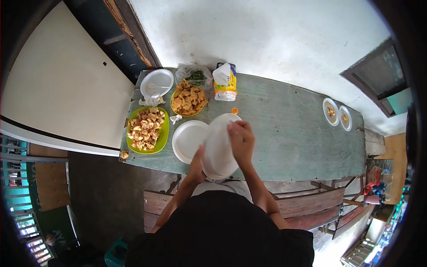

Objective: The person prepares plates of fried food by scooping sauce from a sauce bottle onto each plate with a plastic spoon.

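Note:
A stack of white foam plates (pixel 218 147) is held tilted in front of my body, over the table's near edge. My left hand (pixel 197 167) grips its lower left side, with the thumb along the rim. At the upper right rim, my right hand (pixel 242 140) is closed with its fingers pinched on a plate, slightly blurred. Just left of the stack, a single white foam plate (pixel 180 142) lies on the table. Further left are a green plate of folded fried snacks (pixel 147 129) and a yellow-rimmed plate of fried fritters (pixel 189 99).
The green table (pixel 289 129) runs along the wall. At its back stand a tissue pack (pixel 225 82), a plastic bag of greens (pixel 195 76) and a white plate with a spoon (pixel 156 83). Two plates of food (pixel 331 111) sit far right. A wooden bench (pixel 311 207) is along the near side.

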Demonstrator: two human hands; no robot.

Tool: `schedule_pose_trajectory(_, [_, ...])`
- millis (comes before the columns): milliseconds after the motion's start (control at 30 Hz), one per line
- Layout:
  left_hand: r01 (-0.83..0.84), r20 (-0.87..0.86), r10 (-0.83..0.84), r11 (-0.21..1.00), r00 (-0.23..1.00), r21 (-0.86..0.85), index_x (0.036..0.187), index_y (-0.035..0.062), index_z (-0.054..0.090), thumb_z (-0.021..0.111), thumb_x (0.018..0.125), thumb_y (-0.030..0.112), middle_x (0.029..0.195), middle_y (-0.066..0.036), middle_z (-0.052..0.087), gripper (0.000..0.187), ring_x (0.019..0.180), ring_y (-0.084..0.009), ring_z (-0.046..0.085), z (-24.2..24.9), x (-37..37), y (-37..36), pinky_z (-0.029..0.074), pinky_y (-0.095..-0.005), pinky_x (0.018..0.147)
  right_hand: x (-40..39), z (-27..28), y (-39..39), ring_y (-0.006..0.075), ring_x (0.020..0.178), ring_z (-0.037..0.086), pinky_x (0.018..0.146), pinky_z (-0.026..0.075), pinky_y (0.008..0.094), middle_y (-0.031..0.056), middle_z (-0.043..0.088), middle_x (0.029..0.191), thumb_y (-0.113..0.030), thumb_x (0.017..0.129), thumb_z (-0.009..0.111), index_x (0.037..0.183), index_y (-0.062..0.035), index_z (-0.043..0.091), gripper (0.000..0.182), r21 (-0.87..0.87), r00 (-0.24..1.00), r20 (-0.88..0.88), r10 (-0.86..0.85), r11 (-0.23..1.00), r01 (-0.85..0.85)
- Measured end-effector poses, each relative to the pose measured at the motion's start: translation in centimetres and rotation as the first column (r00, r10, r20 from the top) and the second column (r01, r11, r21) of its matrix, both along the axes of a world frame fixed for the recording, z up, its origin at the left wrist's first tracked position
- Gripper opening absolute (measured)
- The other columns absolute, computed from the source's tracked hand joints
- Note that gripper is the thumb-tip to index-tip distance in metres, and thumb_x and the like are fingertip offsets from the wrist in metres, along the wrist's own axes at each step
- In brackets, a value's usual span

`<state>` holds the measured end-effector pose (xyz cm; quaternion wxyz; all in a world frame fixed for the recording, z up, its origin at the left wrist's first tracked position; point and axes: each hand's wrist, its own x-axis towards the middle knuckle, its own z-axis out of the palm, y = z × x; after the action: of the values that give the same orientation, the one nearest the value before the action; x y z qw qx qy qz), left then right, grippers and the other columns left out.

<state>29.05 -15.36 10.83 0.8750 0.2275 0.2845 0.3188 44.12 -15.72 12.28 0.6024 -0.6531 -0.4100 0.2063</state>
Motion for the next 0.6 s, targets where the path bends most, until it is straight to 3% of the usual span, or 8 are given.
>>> schedule_pose_trajectory(33, [-0.005,-0.003,0.005,1.000,1.000,0.002,0.137,0.0017,0.025,0.026,0.097,0.044,0.133,-0.015,0.041,0.059,0.121,-0.0254,0.043,0.1,0.0,0.4,0.034,-0.0384,0.102,-0.7,0.5,-0.3,0.0180,0.077,0.058,0.071,0.045,0.0278,0.0100,0.060,0.092,-0.003,0.078,0.062,0.087,-0.0005,0.067,0.011,0.044,0.990,0.014,0.141,0.989,-0.141])
schedule_pose_trajectory(67, [-0.069,0.068,0.074,0.995,0.995,-0.075,0.137,0.0027,0.026,0.025,0.096,0.045,0.133,-0.015,0.040,0.059,0.120,-0.0259,0.044,0.3,-0.1,0.9,0.035,-0.0389,0.101,-2.0,-0.7,-0.6,0.0209,0.075,0.059,0.070,0.044,0.0299,0.0102,0.059,0.088,0.000,0.075,0.062,0.087,-0.0018,0.067,0.013,0.067,0.939,0.318,0.134,0.984,-0.163])
schedule_pose_trajectory(100, [-0.122,0.133,0.143,0.980,0.981,-0.155,0.137,0.0037,0.027,0.025,0.096,0.046,0.134,-0.015,0.040,0.059,0.119,-0.0264,0.045,0.5,-0.2,1.4,0.037,-0.0394,0.100,-3.5,0.5,-1.4,0.0227,0.073,0.058,0.070,0.042,0.0318,0.0103,0.059,0.086,0.000,0.071,0.065,0.087,-0.0043,0.067,0.017,0.050,0.906,0.393,0.156,0.980,-0.191])
schedule_pose_trajectory(133, [-0.133,0.139,0.149,0.984,0.979,-0.122,0.136,0.0042,0.029,0.026,0.096,0.046,0.132,-0.015,0.042,0.058,0.118,-0.0269,0.046,0.5,-0.5,2.0,0.037,-0.0400,0.099,-4.1,0.1,-1.9,0.0217,0.073,0.055,0.070,0.040,0.0313,0.0090,0.057,0.087,0.001,0.070,0.066,0.090,-0.0070,0.067,0.021,0.133,0.870,0.447,0.210,0.946,-0.297])
schedule_pose_trajectory(267, [-0.071,0.134,0.076,0.997,0.988,-0.042,0.135,0.0026,0.030,0.027,0.097,0.041,0.131,-0.015,0.043,0.055,0.120,-0.0278,0.043,0.9,-1.9,3.7,0.034,-0.0407,0.100,-5.1,-0.3,-3.8,0.0216,0.079,0.052,0.071,0.042,0.0323,0.0083,0.049,0.088,0.007,0.070,0.063,0.103,-0.0091,0.065,0.037,0.065,0.735,0.521,0.434,0.838,-0.541])
schedule_pose_trajectory(433, [0.021,0.186,-0.013,0.999,0.983,-0.040,0.137,0.0038,0.027,0.026,0.097,0.039,0.134,-0.014,0.040,0.053,0.122,-0.0279,0.041,1.1,-1.8,4.1,0.032,-0.0431,0.102,-2.9,2.2,-1.7,0.0223,0.076,0.053,0.066,0.046,0.0311,0.0087,0.051,0.089,0.009,0.070,0.061,0.106,-0.0099,0.065,0.041,0.107,0.755,0.508,0.413,0.840,-0.532])
schedule_pose_trajectory(500, [0.046,0.214,-0.035,0.998,0.976,-0.048,0.138,0.0041,0.025,0.026,0.097,0.039,0.136,-0.014,0.038,0.054,0.124,-0.0282,0.039,1.1,-2.1,4.3,0.031,-0.0438,0.103,-2.0,2.0,-0.3,0.0216,0.074,0.055,0.064,0.046,0.0303,0.0098,0.053,0.089,0.010,0.071,0.060,0.103,-0.0077,0.066,0.037,0.150,0.875,0.420,0.240,0.933,-0.328])
schedule_pose_trajectory(600, [0.112,0.259,-0.100,0.993,0.961,-0.032,0.140,0.0099,0.022,0.032,0.097,0.039,0.138,-0.012,0.036,0.053,0.125,-0.0288,0.037,1.3,-2.5,4.3,0.032,-0.0477,0.102,0.0,2.7,1.1,0.0224,0.078,0.058,0.067,0.048,0.0277,0.0124,0.056,0.094,0.010,0.073,0.059,0.101,-0.0046,0.066,0.032,0.138,0.908,0.409,0.089,0.978,-0.158])
